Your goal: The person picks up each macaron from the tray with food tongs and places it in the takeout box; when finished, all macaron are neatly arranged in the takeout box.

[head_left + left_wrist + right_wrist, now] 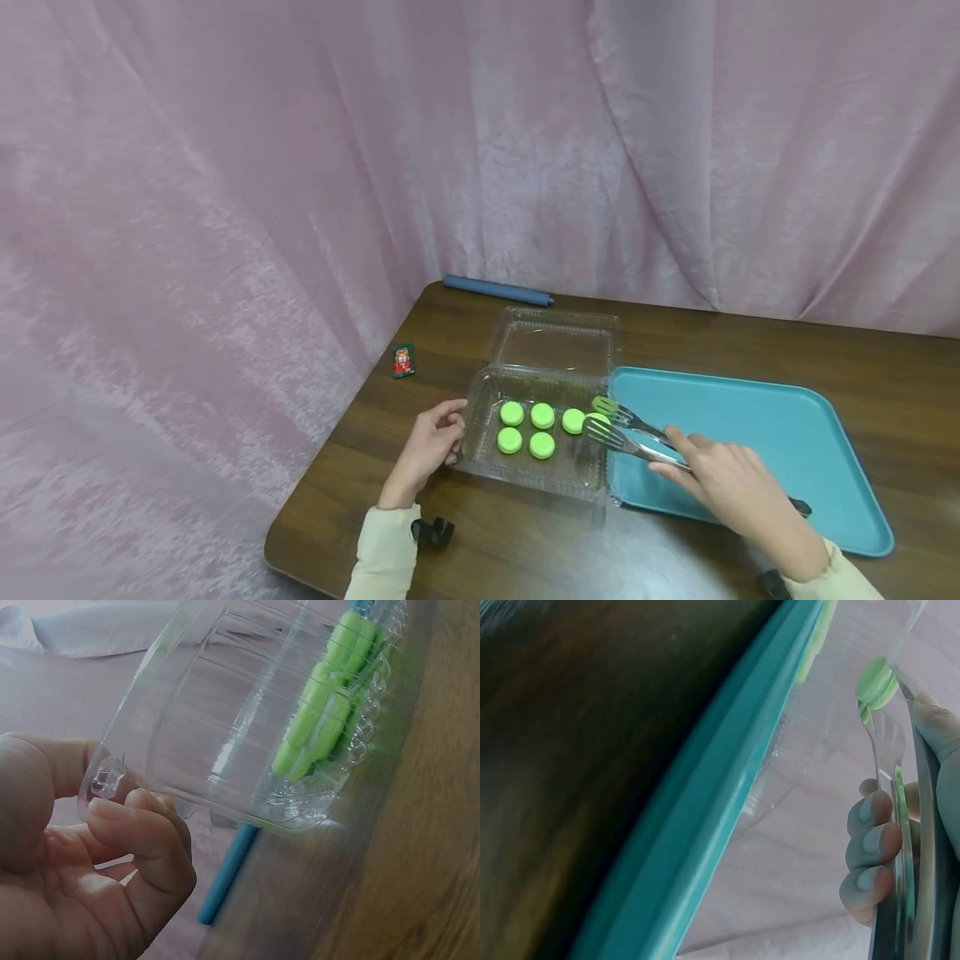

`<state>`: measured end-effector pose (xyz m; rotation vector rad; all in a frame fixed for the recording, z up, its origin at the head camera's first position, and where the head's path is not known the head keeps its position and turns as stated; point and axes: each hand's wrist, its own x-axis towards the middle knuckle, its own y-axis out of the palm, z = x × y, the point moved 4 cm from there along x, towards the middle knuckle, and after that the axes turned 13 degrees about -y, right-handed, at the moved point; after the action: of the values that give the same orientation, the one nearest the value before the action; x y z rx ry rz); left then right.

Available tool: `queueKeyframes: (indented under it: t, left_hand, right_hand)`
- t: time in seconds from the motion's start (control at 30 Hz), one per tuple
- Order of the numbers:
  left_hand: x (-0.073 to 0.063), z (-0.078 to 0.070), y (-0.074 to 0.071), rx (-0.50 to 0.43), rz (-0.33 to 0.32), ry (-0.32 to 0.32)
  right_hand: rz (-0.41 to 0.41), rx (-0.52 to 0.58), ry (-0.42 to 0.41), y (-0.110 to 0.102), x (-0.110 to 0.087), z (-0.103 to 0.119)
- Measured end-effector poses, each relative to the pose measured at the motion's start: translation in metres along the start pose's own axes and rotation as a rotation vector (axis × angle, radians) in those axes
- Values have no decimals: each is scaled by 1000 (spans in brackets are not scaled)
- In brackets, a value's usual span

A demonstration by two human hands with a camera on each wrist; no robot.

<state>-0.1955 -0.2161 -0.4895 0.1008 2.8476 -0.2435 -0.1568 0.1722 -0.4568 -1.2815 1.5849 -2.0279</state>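
My left hand (435, 437) pinches the left rim of a clear hinged plastic box (517, 477), its thumb and fingertips at the edge in the left wrist view. The lid (558, 343) lies folded back behind the box. Inside, several bright green macarons (542, 446) sit in two rows. My right hand (731, 483) grips metal tongs (647, 451) with slotted tips. Between those tips is another green macaron (875, 682), at the box's right side. A blue tray (757, 433) stands beside the box, under my right hand.
A small red and green packet (403, 361) lies near the table's left edge. Along the back edge rests a blue rod (497, 290). Pink curtains (525, 150) hang behind and to the left of the wooden table (360, 483).
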Motion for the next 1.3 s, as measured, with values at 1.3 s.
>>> queueKeyframes:
  t: [1.3]
  left_hand:
    - [-2,-3,1,-10,3,3]
  right_hand:
    - [314,-68,-271,-8,81,17]
